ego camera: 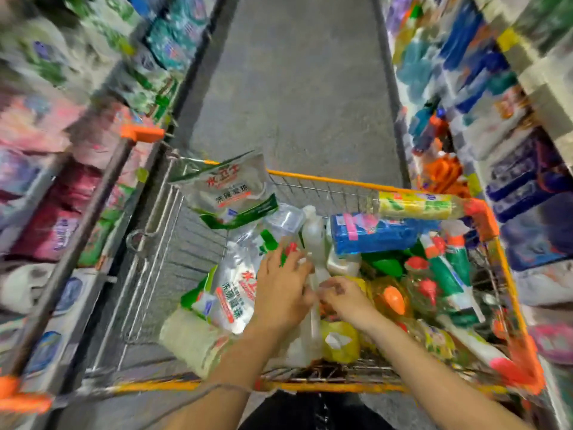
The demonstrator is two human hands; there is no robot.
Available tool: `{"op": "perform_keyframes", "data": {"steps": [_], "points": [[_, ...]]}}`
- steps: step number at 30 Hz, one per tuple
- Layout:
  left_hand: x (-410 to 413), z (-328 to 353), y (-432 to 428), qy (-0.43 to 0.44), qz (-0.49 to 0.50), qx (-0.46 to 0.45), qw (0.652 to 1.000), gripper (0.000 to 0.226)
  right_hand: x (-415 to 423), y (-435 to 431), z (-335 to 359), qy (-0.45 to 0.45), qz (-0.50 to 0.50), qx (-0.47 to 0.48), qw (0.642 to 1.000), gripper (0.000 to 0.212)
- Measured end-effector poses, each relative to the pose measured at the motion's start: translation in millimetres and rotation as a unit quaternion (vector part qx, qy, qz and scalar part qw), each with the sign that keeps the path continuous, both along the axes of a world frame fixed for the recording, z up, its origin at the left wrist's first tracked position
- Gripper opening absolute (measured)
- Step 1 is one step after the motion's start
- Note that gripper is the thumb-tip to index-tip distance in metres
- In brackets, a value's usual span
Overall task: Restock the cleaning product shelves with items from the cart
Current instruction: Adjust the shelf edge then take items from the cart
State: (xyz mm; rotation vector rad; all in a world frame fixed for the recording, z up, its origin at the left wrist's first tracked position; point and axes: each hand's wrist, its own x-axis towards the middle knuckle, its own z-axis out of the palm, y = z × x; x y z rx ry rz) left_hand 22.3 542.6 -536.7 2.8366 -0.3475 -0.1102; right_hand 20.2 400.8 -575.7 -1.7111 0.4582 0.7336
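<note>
An orange-rimmed wire cart (325, 179) stands in the aisle, full of cleaning products. Both my hands reach into its middle. My left hand (283, 287) lies over the goods with fingers spread, touching a white bottle (313, 240) and the clear refill pouches (235, 293) with green and red print. My right hand (344, 297) is curled on something beside the bottle; the frame is too blurred to tell what. Another pouch (229, 190) leans on the cart's far left corner. A blue pack (375, 232) and a yellow-green roll (415, 206) lie at the far right.
Stocked shelves line both sides of the aisle, left (62, 150) and right (496, 119), very blurred. The cart's grey handle with orange ends (93, 212) runs along the left. Grey floor (294, 88) stretches ahead beyond the cart. Orange-capped bottles (393, 299) fill the cart's right side.
</note>
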Motion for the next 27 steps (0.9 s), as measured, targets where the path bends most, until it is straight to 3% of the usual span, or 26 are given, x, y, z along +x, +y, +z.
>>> {"op": "perform_keyframes", "data": {"steps": [3, 7, 11, 15, 17, 19, 23, 27], "points": [[8, 5, 12, 0.013, -0.036, -0.011, 0.999, 0.033, 13, 37, -19, 0.055, -0.005, -0.017, 0.998, 0.023], [18, 3, 45, 0.01, -0.06, -0.043, 0.997, 0.04, 22, 68, -29, 0.062, -0.006, -0.03, 0.998, 0.027], [17, -3, 66, -0.007, -0.07, -0.095, 0.993, 0.03, 20, 88, -39, 0.043, -0.018, -0.082, 0.996, 0.078], [13, -3, 71, -0.013, -0.073, -0.135, 0.988, 0.026, 21, 100, -30, 0.067, -0.079, -0.084, 0.991, 0.053], [12, -4, 74, -0.018, -0.076, -0.142, 0.987, 0.026, 21, 101, -30, 0.055, -0.089, -0.093, 0.99, 0.026], [9, -6, 76, -0.023, -0.076, -0.148, 0.986, 0.026, 16, 97, -30, 0.055, -0.123, -0.076, 0.988, 0.013], [8, -4, 75, -0.005, -0.075, -0.124, 0.989, 0.03, 9, 70, -17, -0.015, -0.118, -0.073, 0.99, 0.058], [19, 14, 46, 0.062, -0.09, -0.032, 0.994, 0.043, 9, 23, 17, -0.113, -0.107, -0.034, 0.987, 0.061]]}}
